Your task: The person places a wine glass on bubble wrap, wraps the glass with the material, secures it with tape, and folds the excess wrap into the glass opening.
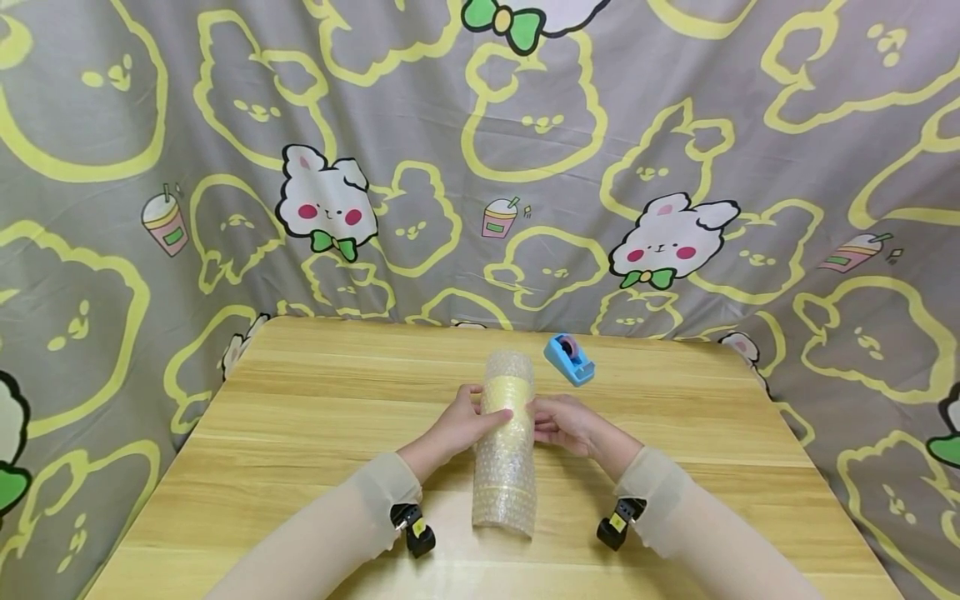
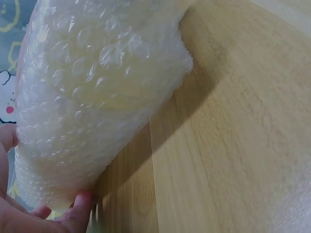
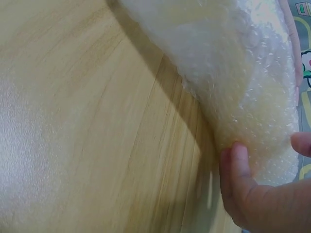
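Note:
A long roll of clear bubble wrap (image 1: 504, 479), with something yellowish showing through, lies lengthwise in front of me. My left hand (image 1: 459, 425) grips its left side near the middle, thumb over the top. On the opposite side my right hand (image 1: 572, 427) holds it with bent fingers. Seen from the left wrist, the bubble wrap (image 2: 97, 87) sits between thumb and fingers of the left hand (image 2: 41, 219). In the right wrist view, fingertips of the right hand (image 3: 267, 204) press the lower side of the wrap (image 3: 257, 107). The wrapped content is blurred by the bubbles.
A blue tape dispenser (image 1: 564, 362) with a pinkish tape roll stands behind the wrap, to the right. The wooden table (image 1: 315, 383) reaches back to a grey patterned cloth (image 1: 420, 125), which also hangs along both sides.

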`<state>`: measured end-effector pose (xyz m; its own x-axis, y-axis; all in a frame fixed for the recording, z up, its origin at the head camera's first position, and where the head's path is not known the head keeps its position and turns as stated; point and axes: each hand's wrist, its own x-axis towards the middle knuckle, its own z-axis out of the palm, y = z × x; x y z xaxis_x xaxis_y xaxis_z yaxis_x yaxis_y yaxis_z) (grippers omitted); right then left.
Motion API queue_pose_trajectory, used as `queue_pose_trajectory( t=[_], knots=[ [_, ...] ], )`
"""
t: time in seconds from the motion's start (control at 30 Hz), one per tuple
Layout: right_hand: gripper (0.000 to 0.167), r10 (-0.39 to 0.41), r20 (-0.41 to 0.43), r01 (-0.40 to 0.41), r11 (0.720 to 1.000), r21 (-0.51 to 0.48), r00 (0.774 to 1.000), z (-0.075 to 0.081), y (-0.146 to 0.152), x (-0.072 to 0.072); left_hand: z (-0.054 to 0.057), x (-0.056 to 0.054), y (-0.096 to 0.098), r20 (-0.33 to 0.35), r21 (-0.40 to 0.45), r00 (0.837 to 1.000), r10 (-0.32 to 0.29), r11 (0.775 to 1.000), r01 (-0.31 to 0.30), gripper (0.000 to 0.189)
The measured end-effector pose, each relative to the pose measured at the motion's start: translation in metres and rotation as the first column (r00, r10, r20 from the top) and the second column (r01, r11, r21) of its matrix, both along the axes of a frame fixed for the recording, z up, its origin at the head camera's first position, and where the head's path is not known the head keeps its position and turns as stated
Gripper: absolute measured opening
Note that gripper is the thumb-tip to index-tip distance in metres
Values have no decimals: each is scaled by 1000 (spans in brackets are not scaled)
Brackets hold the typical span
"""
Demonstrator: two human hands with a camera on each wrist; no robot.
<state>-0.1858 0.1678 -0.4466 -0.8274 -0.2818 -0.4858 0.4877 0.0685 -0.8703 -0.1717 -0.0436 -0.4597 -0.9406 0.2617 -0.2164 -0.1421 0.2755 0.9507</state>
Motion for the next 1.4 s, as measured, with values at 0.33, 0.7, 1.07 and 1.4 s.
queue_pose_trajectory(
  t=[0.33,0.7,1.07,1.4],
  knots=[
    [49,-21,-1,21,1000,15,1000,1,3,-2,0,-1,4,-9,-6,1000,17,1000,-17,84],
    [48,-41,5,41,998,50,999,2,-1,-2,-1,-1,5,-23,3,1000,18,1000,-18,86],
    [47,18,-17,-16,995,98,1000,6,-5,1,-3,-1,4,-40,-29,999,9,1000,-10,92],
    [47,35,-23,-34,996,77,999,7,-6,2,-6,-1,3,-14,45,1000,-9,999,10,80]
  ],
)
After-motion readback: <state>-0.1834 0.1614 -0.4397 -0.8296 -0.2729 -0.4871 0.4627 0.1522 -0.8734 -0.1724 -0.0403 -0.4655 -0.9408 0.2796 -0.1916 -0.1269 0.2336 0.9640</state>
